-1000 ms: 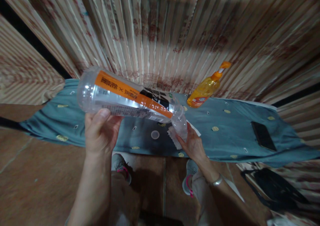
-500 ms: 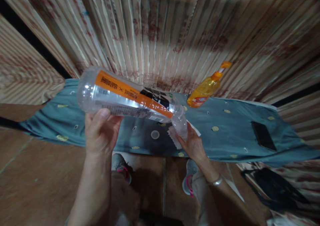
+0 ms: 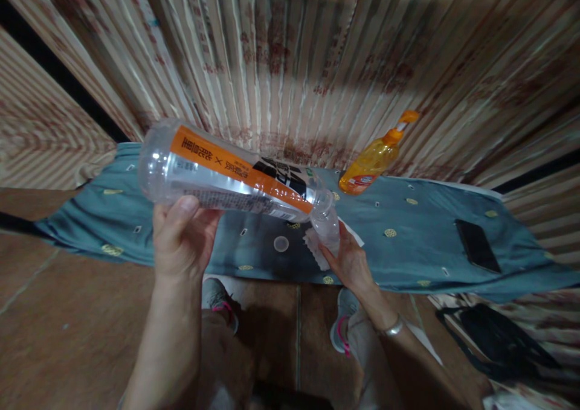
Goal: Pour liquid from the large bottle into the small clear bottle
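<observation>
- Exposure: dim overall; colors muted.
- Light direction: apparently from above; small white highlights sit on the upper side of the large clear bottle (image 3: 217, 171) near its base.
- Glare: the bottle's silver label (image 3: 212, 186) reflects pale streaks.
- Shadows: a soft-edged shadow darkens the near middle of the worktop (image 3: 435, 217). The floor (image 3: 90, 313) is dark at bottom center. A shaded band crosses the top of the curtain (image 3: 290, 66).
- Focus: large label characters are readable; small print is soft.
- Contrast: the small clear container (image 3: 325, 223) has faint outlines; detail is lost in the black bag (image 3: 502, 343).
- Distortion: wide-angle stretching and smearing increase toward the corners.
</observation>
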### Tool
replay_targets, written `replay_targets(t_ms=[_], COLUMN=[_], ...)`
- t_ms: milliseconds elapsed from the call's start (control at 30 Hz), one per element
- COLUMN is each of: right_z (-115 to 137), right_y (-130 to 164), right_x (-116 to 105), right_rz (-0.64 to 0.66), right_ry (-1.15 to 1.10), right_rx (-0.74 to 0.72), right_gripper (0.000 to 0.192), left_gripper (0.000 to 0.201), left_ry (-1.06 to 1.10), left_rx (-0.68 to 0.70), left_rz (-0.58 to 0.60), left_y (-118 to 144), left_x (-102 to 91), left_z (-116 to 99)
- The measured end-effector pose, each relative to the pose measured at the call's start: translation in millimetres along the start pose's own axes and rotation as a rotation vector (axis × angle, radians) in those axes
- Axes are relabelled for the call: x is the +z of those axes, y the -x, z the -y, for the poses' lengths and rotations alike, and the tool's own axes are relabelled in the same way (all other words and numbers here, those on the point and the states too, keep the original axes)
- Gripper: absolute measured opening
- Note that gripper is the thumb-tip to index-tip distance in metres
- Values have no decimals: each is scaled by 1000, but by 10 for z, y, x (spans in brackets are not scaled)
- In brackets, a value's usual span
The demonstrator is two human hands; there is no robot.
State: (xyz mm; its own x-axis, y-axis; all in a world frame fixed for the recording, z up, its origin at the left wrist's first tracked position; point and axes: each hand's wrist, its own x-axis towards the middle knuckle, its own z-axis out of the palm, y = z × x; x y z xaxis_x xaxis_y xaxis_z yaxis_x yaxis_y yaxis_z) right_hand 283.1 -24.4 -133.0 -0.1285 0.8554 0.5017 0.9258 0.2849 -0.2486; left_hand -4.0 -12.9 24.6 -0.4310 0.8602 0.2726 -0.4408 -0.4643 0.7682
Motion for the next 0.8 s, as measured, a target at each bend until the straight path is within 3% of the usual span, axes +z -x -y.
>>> replay_targets(t_ms=[333,800], right_z=[14,10], right_y=[-13,-24], right_x=[-8,0], right_rz=[2,-10], right_ry=[-10,16], right_rx=[12,-17], right_gripper=[71,71], left_gripper=[26,47], left_ry=[-13,16], left_rx=[-6,-10], left_rz=[3,-23], left_y=[-5,-4], left_x=[-39,30], left_z=[14,-11])
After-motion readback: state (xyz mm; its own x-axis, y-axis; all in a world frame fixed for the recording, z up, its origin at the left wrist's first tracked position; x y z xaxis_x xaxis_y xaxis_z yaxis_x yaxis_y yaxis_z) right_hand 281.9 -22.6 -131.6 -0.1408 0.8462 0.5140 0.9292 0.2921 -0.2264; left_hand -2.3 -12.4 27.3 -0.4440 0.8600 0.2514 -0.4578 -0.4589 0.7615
